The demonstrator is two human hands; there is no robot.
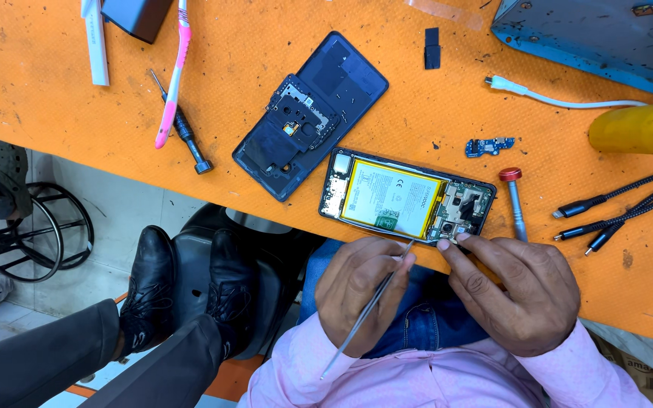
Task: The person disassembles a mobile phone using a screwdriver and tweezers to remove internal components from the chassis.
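An opened phone (406, 198) with a yellow battery and bare circuit boards lies at the near edge of the orange table (77, 98). My left hand (357, 291) holds thin metal tweezers (372, 301) whose tip rests at the phone's lower edge, by the battery. My right hand (519, 291) touches the phone's lower right corner with its fingertips, pinching at the board there. Both arms wear pink sleeves.
The phone's dark back cover (311, 113) lies upper left of it. Around are a pink toothbrush (174, 75), a black screwdriver (184, 130), a red-capped screwdriver (514, 202), a small blue circuit board (489, 145), braided cables (621, 205), a white cable (561, 98). Another person's black shoes (183, 291) rest below the table.
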